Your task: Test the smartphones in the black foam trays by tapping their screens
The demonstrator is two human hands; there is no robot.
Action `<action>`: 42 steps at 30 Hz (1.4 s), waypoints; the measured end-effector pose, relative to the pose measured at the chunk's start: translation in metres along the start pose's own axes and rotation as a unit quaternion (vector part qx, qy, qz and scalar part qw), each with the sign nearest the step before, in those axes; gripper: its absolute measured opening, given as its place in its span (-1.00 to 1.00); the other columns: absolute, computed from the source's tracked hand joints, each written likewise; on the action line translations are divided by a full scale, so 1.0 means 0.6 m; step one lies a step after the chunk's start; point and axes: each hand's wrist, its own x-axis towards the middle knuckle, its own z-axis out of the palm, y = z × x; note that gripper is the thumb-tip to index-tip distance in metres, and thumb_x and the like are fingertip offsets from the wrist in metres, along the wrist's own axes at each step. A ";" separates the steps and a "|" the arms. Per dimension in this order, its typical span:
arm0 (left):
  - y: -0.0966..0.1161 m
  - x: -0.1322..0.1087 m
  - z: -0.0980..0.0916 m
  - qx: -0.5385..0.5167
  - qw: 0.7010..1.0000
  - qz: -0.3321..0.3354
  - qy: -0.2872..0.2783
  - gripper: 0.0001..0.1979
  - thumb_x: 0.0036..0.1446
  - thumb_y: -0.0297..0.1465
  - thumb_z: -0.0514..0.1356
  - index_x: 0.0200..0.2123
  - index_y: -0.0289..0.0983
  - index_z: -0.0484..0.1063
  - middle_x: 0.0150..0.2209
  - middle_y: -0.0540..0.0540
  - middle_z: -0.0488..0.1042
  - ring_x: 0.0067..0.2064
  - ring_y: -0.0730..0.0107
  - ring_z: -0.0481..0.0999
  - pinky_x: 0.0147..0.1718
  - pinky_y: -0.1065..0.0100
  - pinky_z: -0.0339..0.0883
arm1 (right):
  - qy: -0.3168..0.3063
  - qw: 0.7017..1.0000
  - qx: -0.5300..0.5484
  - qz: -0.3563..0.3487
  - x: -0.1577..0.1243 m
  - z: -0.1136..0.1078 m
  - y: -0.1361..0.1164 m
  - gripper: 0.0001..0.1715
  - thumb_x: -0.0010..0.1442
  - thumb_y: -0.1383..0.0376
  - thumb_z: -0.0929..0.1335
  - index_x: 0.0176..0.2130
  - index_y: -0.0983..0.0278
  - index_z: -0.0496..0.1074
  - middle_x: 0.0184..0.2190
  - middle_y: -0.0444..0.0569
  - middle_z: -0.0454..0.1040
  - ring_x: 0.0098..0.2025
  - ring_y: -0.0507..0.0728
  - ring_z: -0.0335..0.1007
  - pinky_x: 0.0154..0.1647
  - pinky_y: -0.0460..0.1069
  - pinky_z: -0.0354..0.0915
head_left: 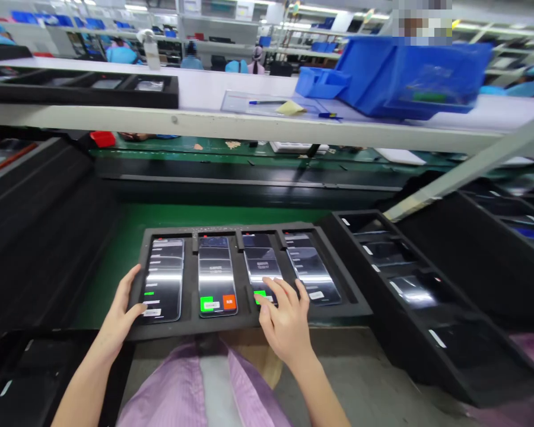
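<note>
A black foam tray [190,290] with phones in its slots lies in front of me. My left hand [120,311] grips the tray's left edge, thumb over the rim beside the leftmost phone [164,276]. That phone shows a list with one green mark. The second phone [216,273] displays a green and an orange-red block, with a small white label over the green. My right hand [287,317] is over the third phone [258,252], fingers apart, a fingertip at its green block; the lower screen is partly hidden. The rightmost phone [311,264] shows a list and carries a white label.
Another black tray of phones [409,284] stands at my right, close to the first. Dark trays [40,196] rise at the left. A white shelf edge [249,123] crosses ahead, bearing blue bins [374,77]. A slanted white bar [467,154] is at right. People sit farther back.
</note>
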 end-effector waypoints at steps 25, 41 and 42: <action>-0.005 0.005 -0.002 0.020 1.000 0.007 -0.001 -0.28 -0.04 -0.41 0.11 0.23 -0.24 0.00 0.32 -0.14 -0.03 0.33 0.25 -0.09 0.26 0.20 -0.19 | -0.112 0.991 0.056 -0.048 0.026 0.044 -0.045 -0.55 0.25 0.35 0.11 -0.25 0.14 0.54 -0.13 -0.01 0.39 -0.06 0.16 0.25 0.16 0.26 -0.02; 0.012 0.003 0.008 -0.006 0.998 -0.049 0.041 -0.40 0.12 -0.28 0.07 0.23 -0.10 0.02 0.33 -0.04 -0.05 0.33 0.29 -0.11 0.27 0.20 -0.23 | -0.030 0.993 -0.076 0.084 -0.019 -0.010 0.065 -0.57 0.24 0.33 0.12 -0.28 0.16 0.53 -0.15 0.00 0.36 -0.07 0.15 0.26 0.12 0.26 -0.02; 0.014 0.002 0.009 -0.009 0.998 -0.050 0.045 -0.41 0.12 -0.28 0.07 0.23 -0.10 0.03 0.33 -0.04 -0.04 0.33 0.29 -0.10 0.27 0.19 -0.24 | -0.011 0.992 -0.085 0.091 -0.022 -0.014 0.071 -0.57 0.24 0.33 0.11 -0.28 0.17 0.53 -0.16 0.00 0.36 -0.07 0.14 0.26 0.12 0.25 -0.02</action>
